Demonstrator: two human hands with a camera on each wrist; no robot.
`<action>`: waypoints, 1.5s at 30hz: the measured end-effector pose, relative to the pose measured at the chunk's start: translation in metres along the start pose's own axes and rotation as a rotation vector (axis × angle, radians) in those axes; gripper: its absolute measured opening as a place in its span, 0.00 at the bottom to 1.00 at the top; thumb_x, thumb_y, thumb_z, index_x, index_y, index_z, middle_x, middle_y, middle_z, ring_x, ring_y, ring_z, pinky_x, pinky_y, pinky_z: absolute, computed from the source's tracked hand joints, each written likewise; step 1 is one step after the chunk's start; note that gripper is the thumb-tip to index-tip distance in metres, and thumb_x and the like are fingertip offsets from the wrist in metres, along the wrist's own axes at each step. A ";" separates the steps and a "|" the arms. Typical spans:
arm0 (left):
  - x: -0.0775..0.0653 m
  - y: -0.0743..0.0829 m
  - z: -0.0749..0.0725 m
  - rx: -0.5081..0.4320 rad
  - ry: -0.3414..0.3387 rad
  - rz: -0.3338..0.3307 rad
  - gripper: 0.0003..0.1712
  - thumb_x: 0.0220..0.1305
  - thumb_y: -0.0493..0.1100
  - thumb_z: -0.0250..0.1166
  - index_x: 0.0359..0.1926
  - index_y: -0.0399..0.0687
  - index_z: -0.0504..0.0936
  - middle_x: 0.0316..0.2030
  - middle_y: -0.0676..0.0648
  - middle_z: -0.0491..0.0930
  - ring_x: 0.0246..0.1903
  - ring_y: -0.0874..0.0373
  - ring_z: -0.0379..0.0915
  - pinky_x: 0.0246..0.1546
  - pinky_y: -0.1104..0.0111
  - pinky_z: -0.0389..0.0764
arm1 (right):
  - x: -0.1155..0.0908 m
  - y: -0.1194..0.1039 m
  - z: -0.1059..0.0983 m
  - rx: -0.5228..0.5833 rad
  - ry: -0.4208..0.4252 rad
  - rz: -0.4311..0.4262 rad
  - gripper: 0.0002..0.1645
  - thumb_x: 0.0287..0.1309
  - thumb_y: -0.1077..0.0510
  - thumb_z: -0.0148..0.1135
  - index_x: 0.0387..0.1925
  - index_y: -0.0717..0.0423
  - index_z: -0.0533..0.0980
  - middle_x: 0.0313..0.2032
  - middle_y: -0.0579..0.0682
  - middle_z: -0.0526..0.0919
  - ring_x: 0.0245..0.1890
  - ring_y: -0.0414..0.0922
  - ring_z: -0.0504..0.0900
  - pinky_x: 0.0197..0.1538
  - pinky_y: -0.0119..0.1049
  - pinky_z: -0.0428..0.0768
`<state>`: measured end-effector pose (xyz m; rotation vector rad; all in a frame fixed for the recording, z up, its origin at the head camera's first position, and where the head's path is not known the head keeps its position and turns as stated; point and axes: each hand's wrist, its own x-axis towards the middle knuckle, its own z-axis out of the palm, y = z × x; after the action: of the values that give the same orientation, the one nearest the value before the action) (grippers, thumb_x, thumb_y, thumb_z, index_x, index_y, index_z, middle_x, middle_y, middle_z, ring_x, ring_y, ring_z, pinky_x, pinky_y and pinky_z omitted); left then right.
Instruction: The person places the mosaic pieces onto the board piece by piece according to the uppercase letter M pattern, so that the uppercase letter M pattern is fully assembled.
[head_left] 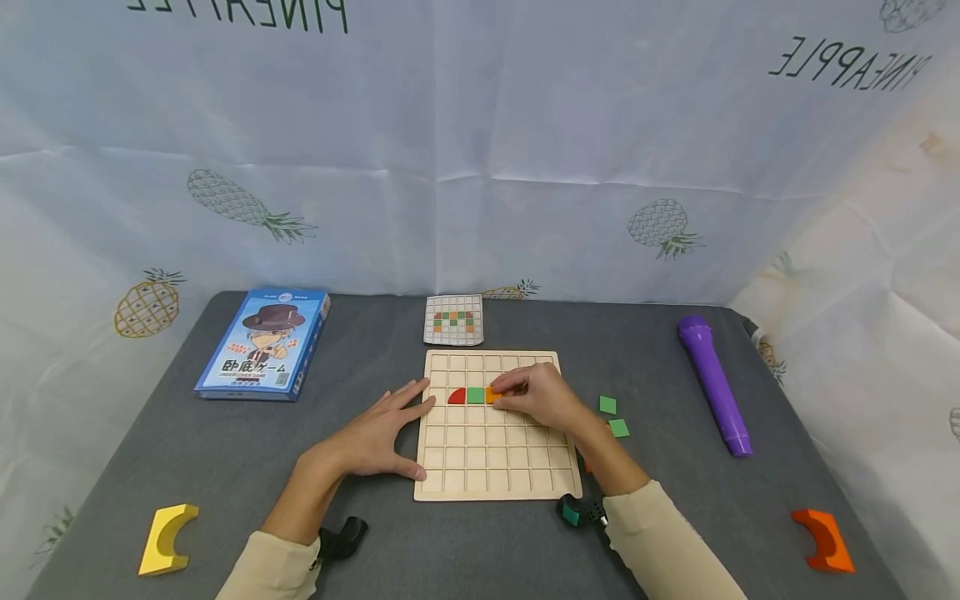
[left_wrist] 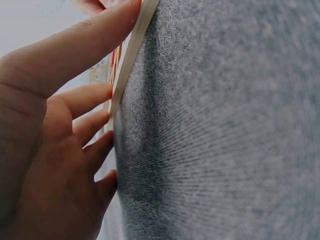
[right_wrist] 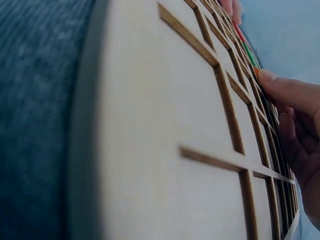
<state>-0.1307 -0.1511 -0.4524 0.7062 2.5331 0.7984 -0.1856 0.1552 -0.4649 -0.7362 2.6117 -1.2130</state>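
Note:
A pale wooden grid board (head_left: 480, 458) lies on the grey table. In one of its upper rows sit a red quarter-round tile (head_left: 457, 397), a green square tile (head_left: 476, 396) and an orange tile (head_left: 491, 396), side by side. My right hand (head_left: 542, 397) pinches the orange tile between thumb and fingers at its cell; the fingers partly cover it. With fingers spread, my left hand (head_left: 367, 437) touches the board's left edge. The left wrist view shows its thumb (left_wrist: 100, 40) along the board's side.
Above the board lies a pattern card (head_left: 453, 338). Loose green tiles (head_left: 607, 405) are right of the board, with some orange partly hidden by the right forearm. Around them are a blue game box (head_left: 262, 342), a purple stick (head_left: 716, 387), a yellow arch (head_left: 165, 540) and an orange arch (head_left: 825, 540).

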 end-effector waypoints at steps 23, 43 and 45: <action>-0.008 -0.002 0.000 -0.004 0.012 -0.002 0.63 0.47 0.62 0.80 0.77 0.42 0.62 0.82 0.40 0.46 0.81 0.36 0.41 0.78 0.35 0.45 | 0.003 -0.003 0.008 0.026 -0.023 0.032 0.10 0.56 0.60 0.75 0.42 0.52 0.89 0.49 0.52 0.90 0.47 0.45 0.88 0.40 0.25 0.83; -0.002 0.001 0.000 0.001 -0.001 0.002 0.62 0.47 0.62 0.80 0.78 0.43 0.62 0.83 0.42 0.45 0.82 0.37 0.39 0.79 0.35 0.44 | -0.006 0.007 -0.007 0.171 -0.049 0.041 0.16 0.57 0.59 0.75 0.48 0.54 0.87 0.57 0.53 0.85 0.53 0.47 0.85 0.48 0.27 0.84; -0.002 0.002 0.000 -0.001 0.000 0.003 0.62 0.47 0.62 0.81 0.78 0.43 0.62 0.83 0.42 0.45 0.82 0.38 0.39 0.79 0.35 0.44 | -0.007 0.009 -0.011 0.208 -0.040 0.047 0.18 0.57 0.59 0.75 0.50 0.56 0.87 0.59 0.54 0.84 0.52 0.45 0.85 0.49 0.27 0.84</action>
<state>-0.1287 -0.1510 -0.4507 0.7102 2.5323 0.8003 -0.1865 0.1714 -0.4653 -0.6487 2.4085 -1.4132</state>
